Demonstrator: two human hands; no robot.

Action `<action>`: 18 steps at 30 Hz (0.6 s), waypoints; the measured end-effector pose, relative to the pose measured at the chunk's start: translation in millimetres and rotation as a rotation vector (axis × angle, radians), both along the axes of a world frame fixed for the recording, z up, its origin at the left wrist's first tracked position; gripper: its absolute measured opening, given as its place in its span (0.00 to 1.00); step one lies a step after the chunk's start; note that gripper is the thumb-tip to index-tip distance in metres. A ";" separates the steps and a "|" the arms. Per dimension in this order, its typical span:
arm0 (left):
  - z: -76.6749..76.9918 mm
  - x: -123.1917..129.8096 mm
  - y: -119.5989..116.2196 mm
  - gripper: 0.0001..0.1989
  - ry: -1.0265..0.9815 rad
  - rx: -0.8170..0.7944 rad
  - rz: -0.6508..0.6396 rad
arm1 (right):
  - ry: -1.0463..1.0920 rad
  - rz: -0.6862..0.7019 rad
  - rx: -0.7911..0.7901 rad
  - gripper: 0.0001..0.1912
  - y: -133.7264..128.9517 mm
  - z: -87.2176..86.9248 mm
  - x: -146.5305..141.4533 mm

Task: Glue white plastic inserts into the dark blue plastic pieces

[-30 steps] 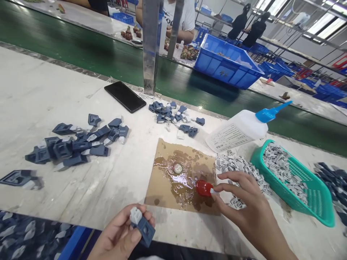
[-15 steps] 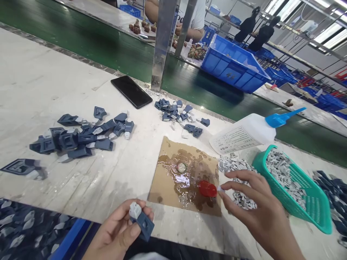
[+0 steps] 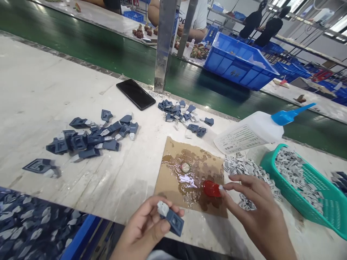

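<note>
Across the pale worktop [image 3: 54, 83] runs a green conveyor belt [image 3: 108, 54], with a blue crate [image 3: 238, 66] on its far side where other people sit at work. Nearer, a teal basket [image 3: 317, 187] at the right edge holds small grey pieces, and more of the same lie in a loose heap [image 3: 249, 171] just beside it. A white glue bottle [image 3: 255, 131] with a blue nozzle lies on its side behind that heap. A brown cardboard square [image 3: 173, 180], wet and glossy with glue, sits near the front edge of the worktop. To its left a pile of dark blue parts [image 3: 92, 139] is spread out; a smaller cluster [image 3: 181, 113] lies farther back, near a black phone [image 3: 136, 94].

The right hand [image 3: 257, 213] reaches to the cardboard with thumb and forefinger pinched on a tiny grey piece [image 3: 221, 187], its tip touching a red cap [image 3: 211, 189] that stands in the glue. The left hand [image 3: 143, 234] — low, at the front edge — is closed around a dark blue part with a grey insert [image 3: 171, 216], held between thumb and fingers.
</note>
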State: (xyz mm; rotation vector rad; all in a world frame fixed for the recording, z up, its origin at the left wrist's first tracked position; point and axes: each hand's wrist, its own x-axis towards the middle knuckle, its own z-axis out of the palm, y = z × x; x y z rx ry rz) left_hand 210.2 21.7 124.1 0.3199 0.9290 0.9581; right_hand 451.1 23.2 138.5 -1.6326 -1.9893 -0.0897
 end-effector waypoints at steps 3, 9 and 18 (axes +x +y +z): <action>-7.9 6.2 -2.4 0.12 0.029 0.042 -0.049 | 0.009 0.009 0.008 0.04 -6.6 2.5 -13.0; -9.5 11.0 -3.3 0.12 0.202 0.160 -0.121 | 0.241 0.266 -0.130 0.10 -16.1 1.0 -48.8; -2.3 15.1 -3.4 0.09 0.188 0.217 -0.041 | 0.339 0.246 -0.145 0.09 -12.6 -2.7 -60.2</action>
